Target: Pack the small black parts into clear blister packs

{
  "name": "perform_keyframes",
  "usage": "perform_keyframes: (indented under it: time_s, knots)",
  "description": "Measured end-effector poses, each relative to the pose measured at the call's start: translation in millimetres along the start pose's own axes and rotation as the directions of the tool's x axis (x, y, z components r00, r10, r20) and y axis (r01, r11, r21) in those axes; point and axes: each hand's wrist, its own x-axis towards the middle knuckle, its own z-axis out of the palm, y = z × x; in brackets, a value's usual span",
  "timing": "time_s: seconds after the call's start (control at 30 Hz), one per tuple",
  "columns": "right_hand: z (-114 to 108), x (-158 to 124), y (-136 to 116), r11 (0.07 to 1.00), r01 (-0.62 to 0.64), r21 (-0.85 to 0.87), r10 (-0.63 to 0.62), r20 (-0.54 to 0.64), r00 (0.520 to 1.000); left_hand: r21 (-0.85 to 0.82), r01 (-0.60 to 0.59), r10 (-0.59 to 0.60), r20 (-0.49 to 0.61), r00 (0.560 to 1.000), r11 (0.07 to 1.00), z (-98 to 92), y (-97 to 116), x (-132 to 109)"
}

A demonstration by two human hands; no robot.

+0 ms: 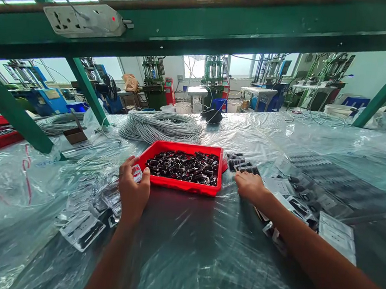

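A red tray [184, 187] full of small black parts [183, 166] sits in the middle of the table. By its left front corner, my left hand [133, 191] has thumb and fingers around a clear plastic pack [137, 173]; a bit of red shows in or through it. Loose clear packs [84, 227], some with black pieces, lie left of that hand. My right hand [252, 187] is closed at the near edge of a row of black-filled packs [241, 162], right of the tray. What its fingers grip is hidden.
Clear packs [281, 187] and a grey layered stack [330, 177] lie on the right. A cable coil [162, 127] sits behind the tray. A green beam [226, 21] with a power strip [85, 20] crosses overhead. Plastic film covers the table [181, 253].
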Motion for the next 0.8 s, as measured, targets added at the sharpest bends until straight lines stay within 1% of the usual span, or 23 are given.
perform_keyframes:
  time_s: [0.07,0.17,0.23,0.3,0.37,0.43,0.5,0.57,0.6,0.7,0.73,0.77,0.8]
  knots:
    - [-1.4,0.2,5.3,1.000,-0.006,0.024,0.005,0.020,1.000,-0.013,-0.004,0.004,0.007,1.000,1.000,0.9,0.3,-0.7]
    - [-11.4,4.4,18.0,0.998,0.005,0.070,-0.008,0.046,0.999,-0.029,-0.005,0.006,0.015,1.000,1.000,1.3,3.0,-2.1]
    - [-19.5,9.2,27.5,0.993,-0.006,0.118,0.006,0.003,1.000,-0.034,-0.008,0.008,0.018,1.000,0.999,1.6,5.5,-3.4]
    - [-23.4,13.7,33.9,0.989,-0.075,0.127,0.086,-0.080,0.993,-0.044,-0.002,0.003,0.030,1.000,0.999,2.3,7.5,-4.9]
    - [-20.8,16.1,35.2,0.980,-0.169,0.103,0.183,-0.142,0.973,-0.049,0.009,-0.007,0.058,0.998,0.999,3.8,8.1,-6.6]
    - [-13.2,16.8,32.2,0.971,-0.232,0.057,0.237,-0.126,0.963,-0.045,0.016,-0.012,0.089,0.996,0.999,5.8,7.7,-8.3]
    - [-6.5,16.6,28.7,0.969,-0.245,0.022,0.246,-0.083,0.966,-0.037,0.025,-0.020,0.114,0.993,0.999,7.7,7.1,-9.4]
    - [-6.7,15.7,28.9,0.971,-0.241,-0.005,0.240,-0.068,0.968,-0.040,0.032,-0.026,0.130,0.991,0.999,9.1,7.5,-9.9]
    - [-10.6,14.5,31.3,0.970,-0.241,-0.012,0.240,-0.073,0.968,-0.044,0.033,-0.027,0.136,0.990,0.998,9.4,8.4,-10.0]
    - [-35.8,3.9,45.8,0.972,-0.234,0.014,0.235,-0.107,0.966,-0.058,0.038,-0.029,0.154,0.988,0.998,10.0,13.6,-11.3]
    - [-46.2,-2.6,51.2,0.979,-0.198,0.056,0.204,-0.117,0.972,-0.060,0.042,-0.031,0.164,0.986,0.997,10.3,16.1,-12.5]
    - [-55.8,-10.5,55.4,0.983,-0.129,0.128,0.145,-0.123,0.982,-0.062,0.041,-0.029,0.180,0.983,0.997,10.6,18.9,-14.1]
    - [-63.6,-19.4,57.9,0.970,-0.026,0.241,0.058,-0.127,0.990,-0.064,0.030,-0.017,0.201,0.980,0.997,11.1,21.6,-16.2]
